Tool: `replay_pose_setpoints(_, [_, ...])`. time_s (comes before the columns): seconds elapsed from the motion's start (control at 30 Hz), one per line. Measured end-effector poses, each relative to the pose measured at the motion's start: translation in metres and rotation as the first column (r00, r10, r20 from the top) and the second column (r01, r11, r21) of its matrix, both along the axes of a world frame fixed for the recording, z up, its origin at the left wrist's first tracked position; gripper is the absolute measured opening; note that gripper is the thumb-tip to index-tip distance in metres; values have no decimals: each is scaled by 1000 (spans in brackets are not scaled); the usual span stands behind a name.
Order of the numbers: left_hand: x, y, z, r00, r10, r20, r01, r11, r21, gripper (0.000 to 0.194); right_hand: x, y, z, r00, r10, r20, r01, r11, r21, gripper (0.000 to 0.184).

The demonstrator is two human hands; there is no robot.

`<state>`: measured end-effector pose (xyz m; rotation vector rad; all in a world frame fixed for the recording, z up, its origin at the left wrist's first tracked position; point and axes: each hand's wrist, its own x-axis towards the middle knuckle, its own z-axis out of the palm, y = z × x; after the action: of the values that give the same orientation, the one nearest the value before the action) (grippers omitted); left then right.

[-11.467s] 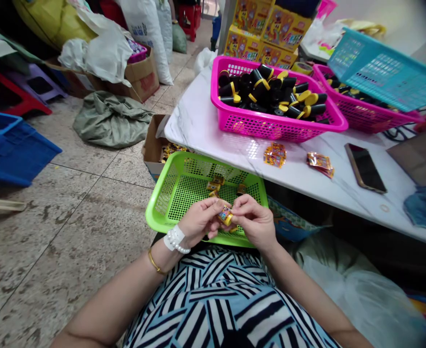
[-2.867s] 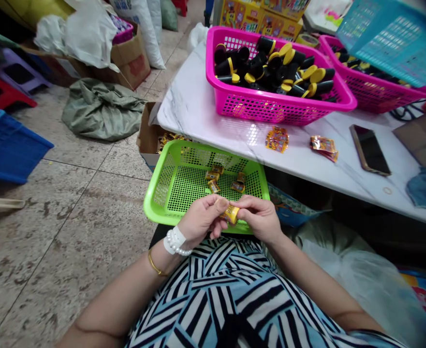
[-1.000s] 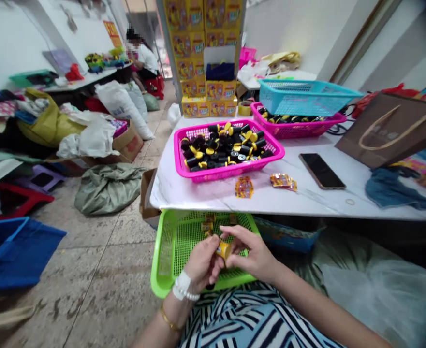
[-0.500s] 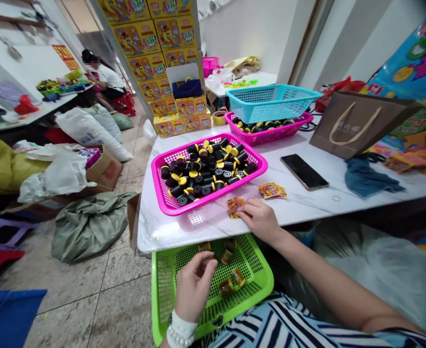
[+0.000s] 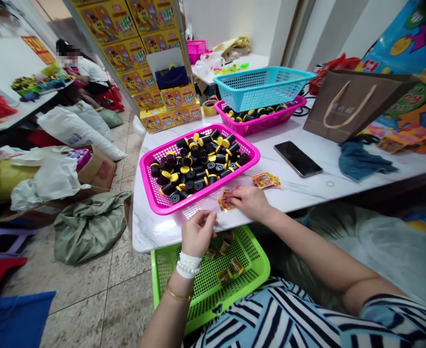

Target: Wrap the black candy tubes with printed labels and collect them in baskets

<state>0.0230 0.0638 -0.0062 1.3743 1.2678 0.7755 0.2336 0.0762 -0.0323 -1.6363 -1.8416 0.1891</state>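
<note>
My right hand (image 5: pixel 249 202) is over the table's front part, its fingertips closed on small orange-and-yellow printed labels (image 5: pixel 226 201). A second pile of such labels (image 5: pixel 266 180) lies just beyond it. Left of these, my left hand (image 5: pixel 199 233) hovers near the table edge with curled fingers and the thumb close to them; nothing shows in it. Behind both hands stands a pink basket (image 5: pixel 154 205) full of black cylinders (image 5: pixel 194 166) with yellow caps. Below the table edge, a green basket (image 5: pixel 261 270) holds several small label-wrapped cylinders (image 5: pixel 236 266).
A phone (image 5: pixel 298 158) lies on the right of the table (image 5: pixel 151 234), near a brown paper bag (image 5: pixel 338 108) and blue cloth (image 5: pixel 363 159). Behind, a blue basket (image 5: pixel 263 89) rests on another pink basket (image 5: pixel 247 126). Yellow boxes (image 5: pixel 125 53) are stacked at the back; a person (image 5: pixel 89 72) sits far left.
My left hand has risen from over the green basket to the table edge, nearer the labels. My right hand stays at the label pile, its fingers further over it. The view has shifted slightly.
</note>
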Motion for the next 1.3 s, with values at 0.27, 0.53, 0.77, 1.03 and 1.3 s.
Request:
replay_pose_setpoints(0.27, [4, -10, 6, 975, 81, 206, -50, 988, -149, 49, -9, -14, 5, 966, 69, -247, -1, 964, 265, 17])
replay_pose_setpoints(0.53, [-7, -31, -1, 890, 177, 421, -11, 930, -366, 41, -50, -69, -14, 937, 345, 48, -337, 866, 370, 25])
replay_pose_setpoints(0.77, [-18, -31, -10, 875, 268, 404, -91, 909, -407, 39, -51, -70, -18, 855, 442, -269, -367, 885, 288, 34])
replay_pose_setpoints(1.03, [-12, -48, -8, 929, 274, 249, -269, 962, -55, 24, -66, -81, 10, 497, -36, -867, -328, 917, -226, 25])
replay_pose_setpoints(1.3, [-28, -81, 1, 912, 358, 203, -390, 909, 148, 20, -87, -95, 1, 706, 6, -708, -223, 951, -215, 37])
